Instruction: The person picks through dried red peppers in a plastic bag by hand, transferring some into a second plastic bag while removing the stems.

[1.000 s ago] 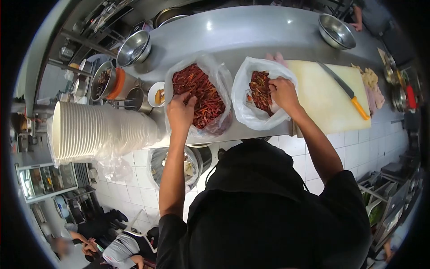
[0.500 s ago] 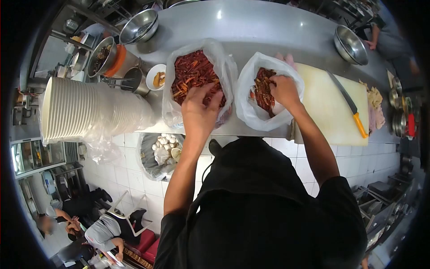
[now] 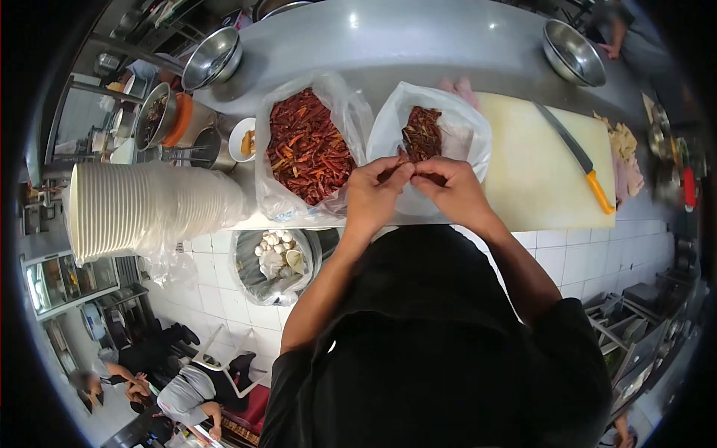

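My left hand (image 3: pixel 373 196) and my right hand (image 3: pixel 454 193) meet fingertip to fingertip above the near rim of the right-hand plastic bag (image 3: pixel 388 112). Both are closed in a pinch on a dried chili, mostly hidden by the fingers; a small reddish bit shows at the left fingertips. Just beyond them, darker pieces of dried chili (image 3: pixel 423 133) lie inside that bag. Close on the left stands another clear plastic bag (image 3: pixel 357 104), full of red dried chilies (image 3: pixel 308 149).
Right of the bags, a knife (image 3: pixel 573 145) with a yellow handle lies on a cutting board (image 3: pixel 523 160). Stacked paper tubs (image 3: pixel 134 205) in plastic stand left. Below the counter edge is a lined bin (image 3: pixel 246 261). Metal bowls (image 3: pixel 575 52) sit farther back. People (image 3: pixel 187 392) sit lower left.
My left hand has left the chilies in the left bag and moved right. My right hand has come out of the right bag toward me, and the two now touch.
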Tool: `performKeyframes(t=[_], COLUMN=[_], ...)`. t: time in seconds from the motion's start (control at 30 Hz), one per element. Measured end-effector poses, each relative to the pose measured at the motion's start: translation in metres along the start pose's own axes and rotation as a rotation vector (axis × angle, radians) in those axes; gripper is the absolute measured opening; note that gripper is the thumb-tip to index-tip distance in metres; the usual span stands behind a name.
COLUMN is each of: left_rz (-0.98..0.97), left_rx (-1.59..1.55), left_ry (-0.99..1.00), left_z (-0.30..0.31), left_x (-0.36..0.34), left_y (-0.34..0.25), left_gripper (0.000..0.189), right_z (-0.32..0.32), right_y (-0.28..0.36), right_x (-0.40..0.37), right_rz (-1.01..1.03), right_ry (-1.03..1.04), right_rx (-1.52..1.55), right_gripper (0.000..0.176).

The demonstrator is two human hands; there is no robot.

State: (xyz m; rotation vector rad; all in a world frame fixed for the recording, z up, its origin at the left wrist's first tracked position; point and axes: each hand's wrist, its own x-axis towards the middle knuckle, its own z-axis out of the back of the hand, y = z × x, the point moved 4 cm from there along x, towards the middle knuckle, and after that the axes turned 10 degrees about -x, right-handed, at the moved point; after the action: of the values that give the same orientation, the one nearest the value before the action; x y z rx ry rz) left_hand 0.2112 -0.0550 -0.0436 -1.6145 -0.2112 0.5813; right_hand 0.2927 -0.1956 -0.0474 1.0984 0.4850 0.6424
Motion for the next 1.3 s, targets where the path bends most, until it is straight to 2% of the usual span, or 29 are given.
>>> performKeyframes(t=[0.07,0.17,0.2,0.27,0.3,0.37,0.43,0.47,0.5,0.6,0.63,0.73,0.8,0.87,0.93,0.97,1.0,1.07,1.17,1.3], left_rz=[0.033,-0.029,-0.025,-0.173,-0.168,-0.153,-0.34,-0.428,-0.347,-0.292,-0.291,-0.3,-0.315,-0.29,-0.281,-0.25,-0.262,-0.283,-0.284,-0.325], left_rx=[-0.119,-0.167,-0.151,-0.011,0.115,0.364,0.582,0.692,0.612,0.516,0.476,0.35,0.259,0.216,0.216,0.176,0.168,0.153,0.159,0.148], left_ry=[0.001,-0.111,-0.144,-0.259,-0.302,-0.39,-0.464,-0.494,-0.485,-0.475,-0.451,-0.394,-0.378,-0.363,-0.369,-0.361,-0.359,-0.347,-0.312,-0.285], left_z=[0.006,0.032,0.048,0.077,0.093,0.124,0.144,0.151,0.15,0.141,0.14,0.139,0.14,0.146,0.151,0.154,0.156,0.161,0.166,0.169], left_x=[-0.003,-0.004,-0.003,0.001,0.008,0.024,0.036,0.035,0.029,0.009,0.005,-0.006,-0.017,-0.031,-0.044,-0.048,-0.05,-0.052,-0.049,-0.049], left_y=[0.002,0.0,-0.005,-0.022,-0.026,-0.025,-0.023,-0.018,-0.025,-0.034,-0.032,-0.029,-0.03,-0.032,-0.034,-0.034,-0.033,-0.03,-0.028,-0.028], left_gripper=[0.018,0.014,0.013,0.016,0.02,0.028,0.036,0.04,0.044,0.04,0.038,0.033,0.029,0.026,0.026,0.025,0.024,0.024,0.023,0.022], right_z=[0.0,0.011,0.021,0.036,0.038,0.036,0.029,0.026,0.024,0.018,0.013,0.014,0.018,0.019,0.026,0.024,0.019,0.005,-0.037,-0.077], right_y=[0.008,-0.012,-0.022,-0.036,-0.052,-0.048,-0.049,-0.053,-0.054,-0.044,-0.051,-0.045,-0.055,-0.048,-0.012,0.001,0.012,0.039,0.08,0.091], right_x=[0.0,0.02,0.033,0.058,0.072,0.088,0.098,0.1,0.1,0.095,0.095,0.095,0.092,0.089,0.069,0.065,0.061,0.052,0.063,0.089], right_rz=[0.014,0.114,0.149,0.178,0.16,0.031,0.04,0.111,0.18,0.148,0.136,0.066,0.121,0.093,-0.02,0.052,0.118,0.112,0.039,0.077], right_ry=[0.046,0.082,0.024,-0.106,-0.12,-0.055,-0.101,-0.186,-0.276,-0.246,-0.33,-0.301,-0.387,-0.351,-0.202,-0.263,-0.322,-0.283,-0.084,-0.107], right_rx=[-0.02,-0.192,-0.378,-0.748,-0.895,-1.043,-1.155,-1.192,-1.228,-1.33,-1.368,-1.245,-1.13,-0.992,-0.84,-0.826,-0.81,-0.65,-0.353,-0.42], right_gripper=[0.016,0.01,0.01,0.012,0.011,0.017,0.025,0.028,0.031,0.043,0.043,0.039,0.034,0.03,0.027,0.026,0.025,0.024,0.024,0.021])
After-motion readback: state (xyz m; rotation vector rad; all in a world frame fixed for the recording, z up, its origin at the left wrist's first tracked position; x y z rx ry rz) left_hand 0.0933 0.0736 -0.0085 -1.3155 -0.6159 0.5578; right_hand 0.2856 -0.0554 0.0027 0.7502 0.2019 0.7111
